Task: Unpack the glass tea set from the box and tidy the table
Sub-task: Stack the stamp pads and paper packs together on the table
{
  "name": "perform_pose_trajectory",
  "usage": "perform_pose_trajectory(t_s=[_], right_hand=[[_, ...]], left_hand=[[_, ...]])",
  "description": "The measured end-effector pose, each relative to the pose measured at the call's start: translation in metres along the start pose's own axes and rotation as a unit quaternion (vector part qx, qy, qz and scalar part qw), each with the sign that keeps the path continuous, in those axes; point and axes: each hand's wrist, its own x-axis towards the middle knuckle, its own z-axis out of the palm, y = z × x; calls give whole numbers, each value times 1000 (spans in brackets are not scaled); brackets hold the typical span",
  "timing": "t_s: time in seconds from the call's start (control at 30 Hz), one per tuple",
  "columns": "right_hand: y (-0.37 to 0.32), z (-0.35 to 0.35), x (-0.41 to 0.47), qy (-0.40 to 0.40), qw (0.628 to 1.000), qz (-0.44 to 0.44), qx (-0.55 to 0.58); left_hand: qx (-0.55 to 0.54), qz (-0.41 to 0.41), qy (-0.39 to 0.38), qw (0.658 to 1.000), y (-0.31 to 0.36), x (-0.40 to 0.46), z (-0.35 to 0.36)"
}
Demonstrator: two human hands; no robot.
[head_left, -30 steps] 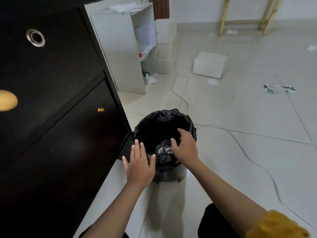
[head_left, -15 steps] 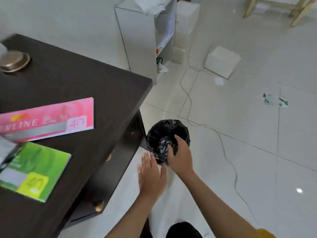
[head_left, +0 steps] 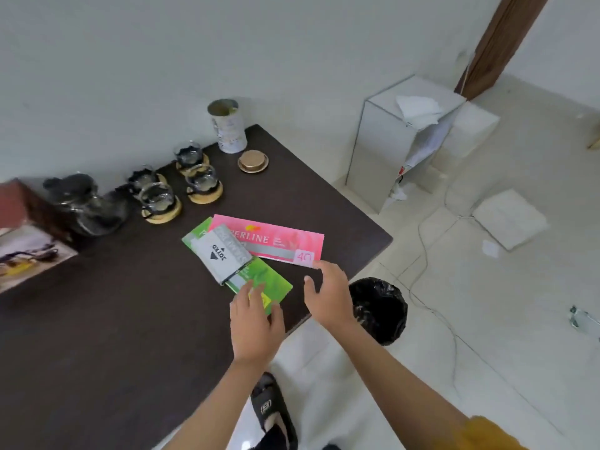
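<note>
On the dark table stand a glass teapot and several glass cups on round wooden coasters. The tea set box lies at the left edge. A pink pack, a green pack and a grey-white pack lie overlapped near the table's right edge. My left hand hovers open over the near end of the green pack. My right hand is open beside the pink pack's near corner, holding nothing.
A tin can and its gold lid sit at the table's far corner. A bin with a black liner stands on the floor below the table edge. A white cabinet, white boxes and a cable occupy the floor.
Both hands left the bin and rose to the table edge over the packs. The view lifted from the bin to the tabletop and tea set.
</note>
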Motion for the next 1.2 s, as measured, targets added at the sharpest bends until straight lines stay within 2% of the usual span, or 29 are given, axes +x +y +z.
perform_pose_trajectory(t_s=[0.1,0.23,0.37,0.43,0.63,0.83,1.03,1.2], right_hand=[[-24,29,33,-51,997,-28,-43],[-46,67,81,-116,982,-60,-136],[-62,89,119,-142,959,-65,-237],[-64,95,136,-171,944,-58,-277],[-65,106,167,-265,915,14,-305],[-63,110,193,-345,906,38,-240],[-74,119,202,-377,909,-29,-177],[-74,122,194,-388,903,-72,-172]], left_hand=[[-29,-141,36,989,-25,32,-21],[-117,-323,35,939,-44,76,-36],[-157,-428,3,890,-56,110,-37],[-160,-441,0,883,-61,121,-33],[-188,-462,-18,866,-66,142,-24],[-191,-505,-6,842,-64,159,-21],[-179,-544,28,819,-51,166,-19],[-193,-528,64,824,-48,163,-16]])
